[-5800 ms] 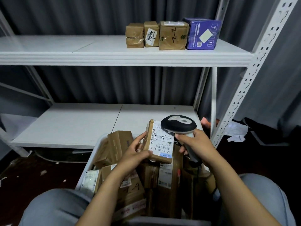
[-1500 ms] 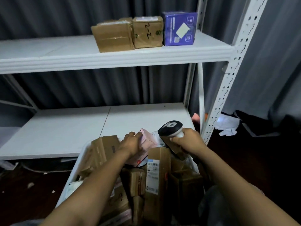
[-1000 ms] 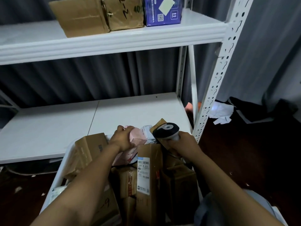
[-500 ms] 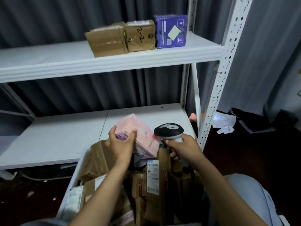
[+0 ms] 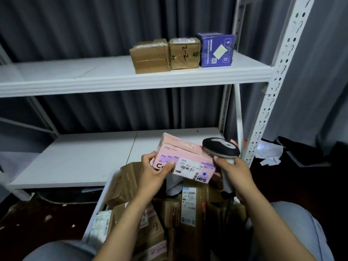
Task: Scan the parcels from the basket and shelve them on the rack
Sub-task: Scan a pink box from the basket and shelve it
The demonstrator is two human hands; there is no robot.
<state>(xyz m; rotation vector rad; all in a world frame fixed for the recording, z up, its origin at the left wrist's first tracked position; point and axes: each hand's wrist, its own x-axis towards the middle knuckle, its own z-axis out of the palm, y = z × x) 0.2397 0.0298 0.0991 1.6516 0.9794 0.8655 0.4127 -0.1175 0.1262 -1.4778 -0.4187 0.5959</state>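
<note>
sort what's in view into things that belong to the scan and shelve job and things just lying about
Job:
left hand gripping pink parcel
right hand gripping scanner
basket of brown parcels
rack, with brown boxes and purple box on its upper shelf

Lying about:
paper on the floor right of the rack
dark cloth beside it
scraps on the floor at left

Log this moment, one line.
left hand: holds pink parcel | right hand: grips scanner beside it | stage: scanning, not shelved
</note>
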